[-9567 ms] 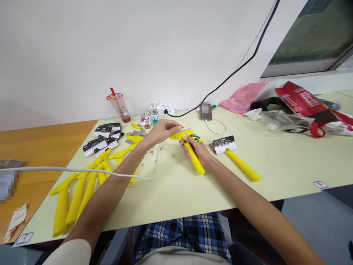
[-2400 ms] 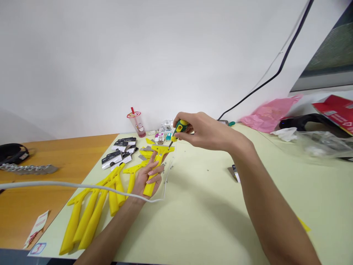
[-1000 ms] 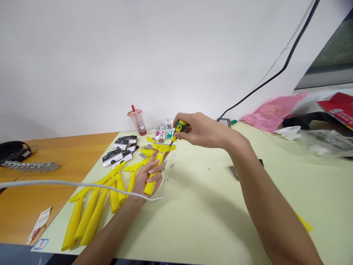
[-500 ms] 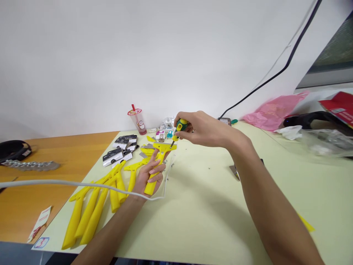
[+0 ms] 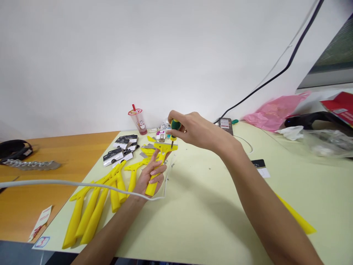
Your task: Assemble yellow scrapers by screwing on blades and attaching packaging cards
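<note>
My left hand (image 5: 151,176) is wrapped round the handle of a yellow scraper (image 5: 163,148), its wide head pointing away from me. In my right hand (image 5: 190,127) is a green and yellow screwdriver (image 5: 175,125), held upright by the fingertips. The screwdriver's tip meets the right end of the scraper's head; any screw beneath it is too small to make out. Left of my left hand lie several more yellow scrapers (image 5: 95,209). Small screws (image 5: 173,165) are scattered on the table just right of the held scraper.
Black and white blade packets (image 5: 113,156) are piled at the back left. A drink cup (image 5: 139,121) with a red straw stands by the wall. A white cable (image 5: 82,183) crosses in front of my left wrist. One yellow handle (image 5: 299,217) lies under my right forearm; a pink bag (image 5: 275,110) sits back right.
My right hand has shifted slightly left and turned, bringing the screwdriver more upright over the scraper's head. My left hand and the scraper have barely moved.
</note>
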`<state>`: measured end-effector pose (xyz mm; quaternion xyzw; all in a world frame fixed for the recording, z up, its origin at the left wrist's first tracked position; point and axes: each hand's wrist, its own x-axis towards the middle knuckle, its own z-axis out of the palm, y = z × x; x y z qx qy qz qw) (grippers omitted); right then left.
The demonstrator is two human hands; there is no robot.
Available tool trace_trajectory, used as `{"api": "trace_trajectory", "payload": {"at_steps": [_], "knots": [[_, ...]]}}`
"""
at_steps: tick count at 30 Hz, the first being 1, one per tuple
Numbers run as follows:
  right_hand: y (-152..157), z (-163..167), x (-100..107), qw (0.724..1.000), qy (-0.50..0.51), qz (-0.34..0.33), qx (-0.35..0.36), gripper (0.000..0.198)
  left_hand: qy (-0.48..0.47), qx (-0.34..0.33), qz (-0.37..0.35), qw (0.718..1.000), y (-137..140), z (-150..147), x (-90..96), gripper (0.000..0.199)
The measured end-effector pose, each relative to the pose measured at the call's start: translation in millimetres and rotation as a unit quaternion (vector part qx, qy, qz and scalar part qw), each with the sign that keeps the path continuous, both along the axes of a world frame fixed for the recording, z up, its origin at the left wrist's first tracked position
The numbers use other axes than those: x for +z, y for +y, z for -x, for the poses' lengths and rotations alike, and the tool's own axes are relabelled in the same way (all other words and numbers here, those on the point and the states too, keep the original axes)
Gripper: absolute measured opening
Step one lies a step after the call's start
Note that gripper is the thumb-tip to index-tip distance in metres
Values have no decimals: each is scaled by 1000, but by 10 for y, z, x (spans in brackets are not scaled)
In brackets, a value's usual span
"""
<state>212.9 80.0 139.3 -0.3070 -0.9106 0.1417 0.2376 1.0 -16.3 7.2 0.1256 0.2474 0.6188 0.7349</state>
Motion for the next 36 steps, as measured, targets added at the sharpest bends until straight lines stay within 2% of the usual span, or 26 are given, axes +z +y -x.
{"api": "trace_trajectory", "payload": {"at_steps": [8,13,15,19,22,25,28,33,36], "knots": [[97,55,-162,998,26,13,50,32,-18,8,3,1000,33,26,-50,61],[102,71,-144,993,78,-8,89,20,-20,8,2,1000,27,4,-19,61],[100,81,-140,994,78,-14,79,16,-17,9,8,1000,24,-5,-9,61],[118,96,-176,997,64,-24,44,23,-17,10,19,1000,26,-5,-18,60],[148,92,-211,996,53,-12,64,27,-21,12,17,1000,32,5,-30,60],[161,95,-217,993,74,-6,87,22,-18,15,9,1000,33,4,-26,60],[156,104,-209,994,83,-9,74,20,-13,16,7,1000,28,-10,-11,59],[169,99,-215,995,63,-12,74,32,-14,15,17,1000,21,-23,-4,60],[174,102,-210,993,78,-8,85,23,-16,14,17,1000,16,-23,-4,61]]}}
